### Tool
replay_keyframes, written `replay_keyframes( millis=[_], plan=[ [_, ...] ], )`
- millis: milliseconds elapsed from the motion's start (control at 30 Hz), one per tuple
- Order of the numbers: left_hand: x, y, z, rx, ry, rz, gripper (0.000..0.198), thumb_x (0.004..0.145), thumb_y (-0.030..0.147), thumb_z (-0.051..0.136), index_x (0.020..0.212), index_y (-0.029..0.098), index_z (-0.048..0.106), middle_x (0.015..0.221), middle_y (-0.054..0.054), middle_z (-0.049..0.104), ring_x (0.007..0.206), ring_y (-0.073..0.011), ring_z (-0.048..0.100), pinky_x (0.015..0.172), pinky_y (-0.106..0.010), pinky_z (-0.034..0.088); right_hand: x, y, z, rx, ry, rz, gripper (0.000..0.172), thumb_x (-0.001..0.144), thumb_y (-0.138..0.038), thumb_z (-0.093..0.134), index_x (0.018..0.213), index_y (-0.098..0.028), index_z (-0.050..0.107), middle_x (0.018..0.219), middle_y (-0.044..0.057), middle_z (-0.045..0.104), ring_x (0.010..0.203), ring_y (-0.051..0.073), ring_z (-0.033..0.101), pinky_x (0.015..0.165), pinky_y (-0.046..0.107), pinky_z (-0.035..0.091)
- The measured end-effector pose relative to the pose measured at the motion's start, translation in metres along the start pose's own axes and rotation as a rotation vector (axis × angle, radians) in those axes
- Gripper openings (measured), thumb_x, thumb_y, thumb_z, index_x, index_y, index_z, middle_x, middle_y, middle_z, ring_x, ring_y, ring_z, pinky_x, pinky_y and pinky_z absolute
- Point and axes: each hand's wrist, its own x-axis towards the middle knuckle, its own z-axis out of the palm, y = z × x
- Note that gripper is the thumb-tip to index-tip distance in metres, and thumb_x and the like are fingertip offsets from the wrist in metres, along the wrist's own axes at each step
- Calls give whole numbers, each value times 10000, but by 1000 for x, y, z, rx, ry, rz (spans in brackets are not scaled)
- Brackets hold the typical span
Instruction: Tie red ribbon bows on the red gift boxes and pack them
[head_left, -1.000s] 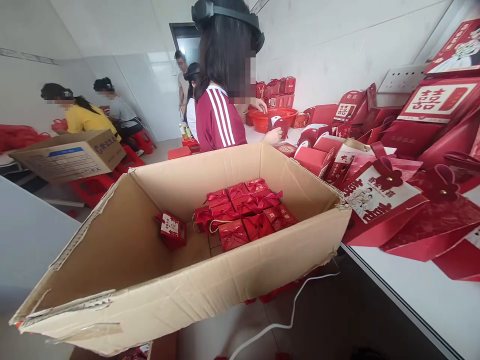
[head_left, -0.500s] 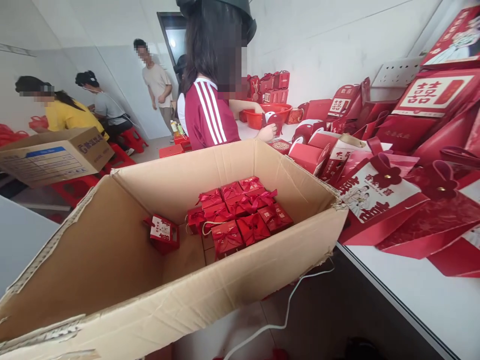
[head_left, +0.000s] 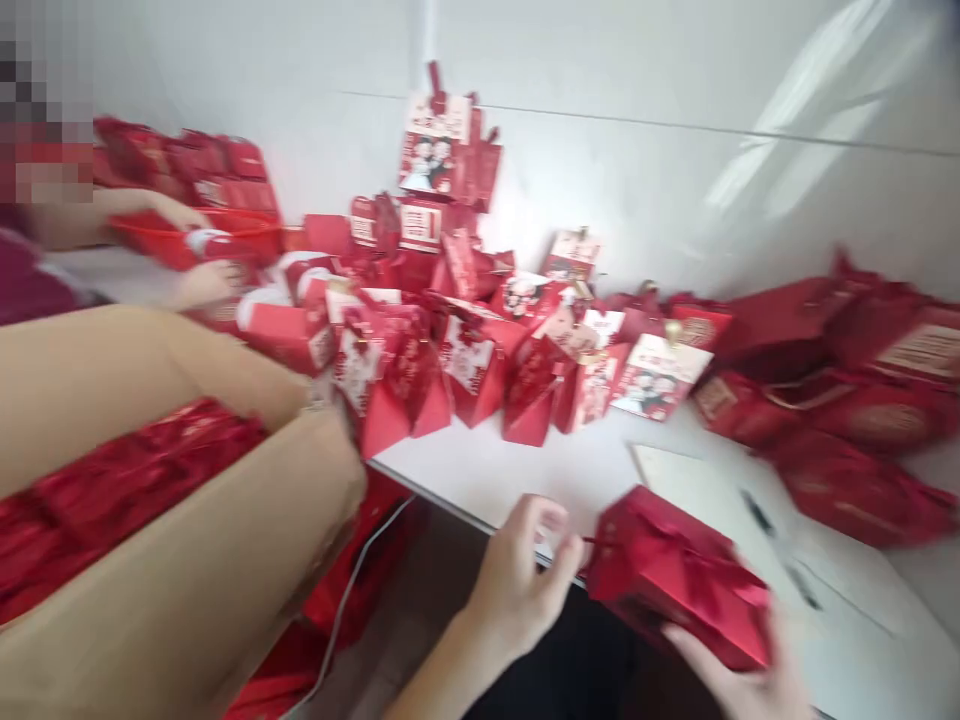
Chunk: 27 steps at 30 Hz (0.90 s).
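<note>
At the lower right, my right hand [head_left: 750, 675] grips a red gift box [head_left: 667, 570] by its near right end. A shiny red ribbon bow runs across the top of the box, and the box is tilted over the table's front edge. My left hand [head_left: 521, 575] is just left of the box, its fingers loosely curled and the thumb apart. A short dark cord shows between that hand and the box; whether the fingers touch it I cannot tell. Blur softens both hands. Left of them stands a large cardboard box [head_left: 247, 520] with red ribboned gift boxes [head_left: 142, 490] inside.
Many red and white gift boxes [head_left: 472, 370] crowd the white table [head_left: 465, 470]. Paper sheets [head_left: 690, 490] and a pen [head_left: 757, 512] lie at the right, by more red boxes [head_left: 862, 420]. A co-worker's hands [head_left: 210, 285] work near a red basin [head_left: 150, 240]. A white cable [head_left: 352, 590] hangs below.
My view has swung right, from the cardboard box toward the table. Both my hands have come into view, the right one with a red gift box in it.
</note>
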Motion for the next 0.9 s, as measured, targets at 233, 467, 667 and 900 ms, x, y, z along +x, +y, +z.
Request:
replay_keyframes(
  millis=[233, 467, 667, 900],
  plan=[
    [22, -13, 7, -119, -342, 261, 1123, 580, 698, 660, 1433, 175, 149, 1479, -167, 177, 1349, -385, 208, 1101, -525, 216, -5, -12, 6, 185, -197, -128, 809, 671, -445, 746, 1349, -244, 351, 1429, 112, 352, 1322, 315, 333, 1063, 472, 342],
    [37, -17, 7, -253, -542, 169, 1092, 590, 525, 751, 1429, 241, 113, 1389, -152, 356, 1221, -349, 442, 1004, -489, 380, -3, -13, 5, 244, -291, -126, 861, 690, -465, 733, 1399, -301, 272, 1480, 82, 269, 1357, 306, 264, 1080, 494, 312],
    [39, -16, 6, -264, -527, 202, 1011, 576, 398, 777, 1392, 189, 220, 1357, -158, 401, 1240, -349, 423, 1041, -468, 345, -3, 0, 14, 267, -294, -128, 889, 698, -475, 717, 1428, -317, 235, 1489, 70, 267, 1352, 321, 271, 1060, 492, 342],
    [45, -19, -12, -179, -404, 140, 1041, 614, 369, 778, 1423, 213, 141, 1396, -137, 376, 1282, -307, 388, 1086, -440, 298, 39, 10, -36, 337, -199, -235, 711, 786, -725, 386, 1329, -267, 406, 1335, 126, 496, 1154, 324, 536, 820, 409, 533]
  ],
)
